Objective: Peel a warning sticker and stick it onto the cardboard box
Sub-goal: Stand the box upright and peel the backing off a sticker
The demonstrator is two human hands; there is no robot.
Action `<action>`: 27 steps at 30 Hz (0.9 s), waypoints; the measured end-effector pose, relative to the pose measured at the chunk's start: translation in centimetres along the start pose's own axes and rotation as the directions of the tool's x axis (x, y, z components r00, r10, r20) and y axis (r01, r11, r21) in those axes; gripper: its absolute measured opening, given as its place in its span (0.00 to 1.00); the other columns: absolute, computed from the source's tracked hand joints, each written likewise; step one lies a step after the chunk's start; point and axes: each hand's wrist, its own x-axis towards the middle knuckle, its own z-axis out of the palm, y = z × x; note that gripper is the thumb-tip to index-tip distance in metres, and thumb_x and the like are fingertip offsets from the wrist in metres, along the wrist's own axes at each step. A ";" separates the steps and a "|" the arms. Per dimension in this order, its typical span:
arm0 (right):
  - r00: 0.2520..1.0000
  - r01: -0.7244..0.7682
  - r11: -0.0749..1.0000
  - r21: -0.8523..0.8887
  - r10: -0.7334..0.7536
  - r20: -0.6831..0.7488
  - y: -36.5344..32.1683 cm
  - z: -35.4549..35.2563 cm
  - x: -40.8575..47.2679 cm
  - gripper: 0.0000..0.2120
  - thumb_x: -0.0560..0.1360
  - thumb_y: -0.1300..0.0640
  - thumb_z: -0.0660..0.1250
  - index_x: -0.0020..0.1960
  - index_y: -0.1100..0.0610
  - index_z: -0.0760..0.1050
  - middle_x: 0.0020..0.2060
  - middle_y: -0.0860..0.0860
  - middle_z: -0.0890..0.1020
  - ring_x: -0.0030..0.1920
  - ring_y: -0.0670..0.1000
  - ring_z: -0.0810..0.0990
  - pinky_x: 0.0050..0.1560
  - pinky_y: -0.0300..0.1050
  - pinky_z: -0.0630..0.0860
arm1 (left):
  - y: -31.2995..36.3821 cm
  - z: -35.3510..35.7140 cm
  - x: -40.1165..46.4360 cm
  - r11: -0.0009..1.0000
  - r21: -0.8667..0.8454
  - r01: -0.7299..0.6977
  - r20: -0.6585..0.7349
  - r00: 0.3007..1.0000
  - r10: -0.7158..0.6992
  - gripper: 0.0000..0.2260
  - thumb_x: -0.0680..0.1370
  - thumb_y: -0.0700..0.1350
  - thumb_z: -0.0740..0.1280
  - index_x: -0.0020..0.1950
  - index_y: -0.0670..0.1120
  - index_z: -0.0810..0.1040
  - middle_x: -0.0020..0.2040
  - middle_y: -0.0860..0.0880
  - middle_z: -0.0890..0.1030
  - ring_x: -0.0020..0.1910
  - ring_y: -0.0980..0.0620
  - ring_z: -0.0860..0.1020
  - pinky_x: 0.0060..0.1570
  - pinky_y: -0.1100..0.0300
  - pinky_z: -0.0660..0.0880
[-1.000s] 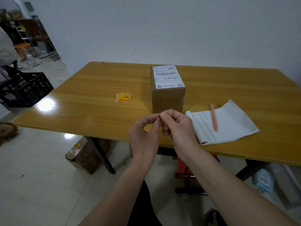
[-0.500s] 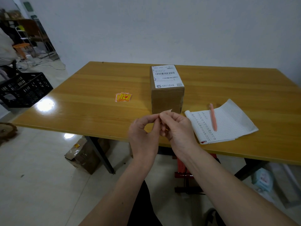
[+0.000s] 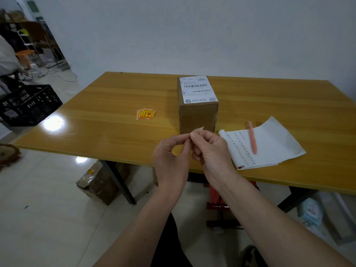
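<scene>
A brown cardboard box (image 3: 198,118) with a white shipping label on top stands in the middle of the wooden table (image 3: 107,101). Just in front of it, at the table's near edge, my left hand (image 3: 171,160) and my right hand (image 3: 212,153) meet fingertip to fingertip. Both pinch one small warning sticker (image 3: 198,129), of which only a pale corner shows above the fingers; its printed face is hidden. A small stack of orange and yellow warning stickers (image 3: 145,114) lies on the table to the left of the box.
An open notebook (image 3: 269,145) with a pink pen (image 3: 252,137) on it lies right of the box. A black crate (image 3: 27,105) stands on the floor at the far left. Another cardboard box (image 3: 100,184) sits under the table, and a red stool (image 3: 217,199) is below my hands.
Both hands stay together on the sticker in front of the box, with only slight finger shifts. Nothing on the table has moved.
</scene>
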 end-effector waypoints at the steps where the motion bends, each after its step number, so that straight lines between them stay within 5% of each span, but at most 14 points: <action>1: 1.000 -0.001 1.000 0.000 0.001 -0.005 0.0 0.0 0.0 0.13 0.76 0.63 0.64 0.33 0.56 0.77 0.24 0.49 0.67 0.26 0.45 0.65 0.26 0.37 0.65 | 0.0 0.0 0.0 1.000 0.000 -0.002 0.000 1.000 0.002 0.11 0.73 0.44 0.71 0.41 0.63 0.80 0.42 0.58 0.84 0.48 0.58 0.81 0.48 0.64 0.75; 15: 0.998 -0.018 0.998 -0.056 0.015 -0.065 -0.3 0.0 -0.1 0.12 0.74 0.64 0.65 0.33 0.56 0.76 0.22 0.46 0.71 0.26 0.44 0.67 0.26 0.36 0.66 | 0.6 0.0 0.0 0.995 -0.064 0.074 0.015 0.997 -0.073 0.05 0.73 0.43 0.71 0.44 0.54 0.83 0.40 0.59 0.84 0.44 0.64 0.81 0.44 0.77 0.72; 27: 0.997 0.028 0.964 -0.264 -0.045 -0.058 -0.2 -0.1 -0.1 0.11 0.72 0.64 0.66 0.33 0.55 0.74 0.27 0.50 0.71 0.30 0.46 0.67 0.31 0.39 0.67 | -0.2 0.2 0.7 0.987 -0.067 0.147 0.038 0.989 -0.144 0.02 0.75 0.45 0.69 0.42 0.49 0.81 0.38 0.57 0.81 0.39 0.66 0.78 0.39 0.76 0.73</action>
